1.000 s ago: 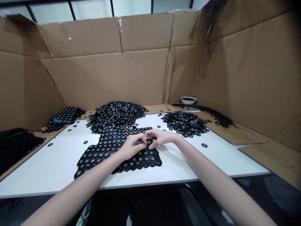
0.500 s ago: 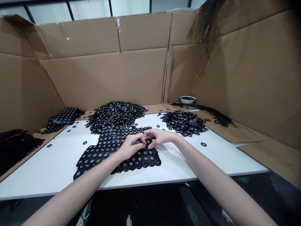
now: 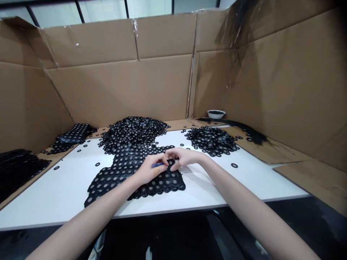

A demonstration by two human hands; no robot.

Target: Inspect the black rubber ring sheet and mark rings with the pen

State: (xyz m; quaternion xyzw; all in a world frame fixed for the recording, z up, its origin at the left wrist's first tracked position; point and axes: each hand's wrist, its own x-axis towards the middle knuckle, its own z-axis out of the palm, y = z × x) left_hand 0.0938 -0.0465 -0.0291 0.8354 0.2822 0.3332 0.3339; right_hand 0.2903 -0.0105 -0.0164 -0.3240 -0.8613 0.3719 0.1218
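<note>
A dark sheet of joined black rings with pale grey centres lies on the white board in front of me. My left hand is closed over its right part, with a small blue piece showing between thumb and fingers; its kind is mostly hidden. Facing it, my right hand is curled, thumb and fingertips pinching the sheet's right edge at a black ring. The fingertips of both hands nearly meet, and the exact contact between them is too small to make out.
Behind the sheet rises a large heap of loose black rings; a smaller heap sits to the right. Dark strands and a white bowl lie farther back. Folded ring sheets are at left. Cardboard walls enclose the board.
Both hands keep nearly the same place and grip on the sheet. The whole view has shifted very slightly.
</note>
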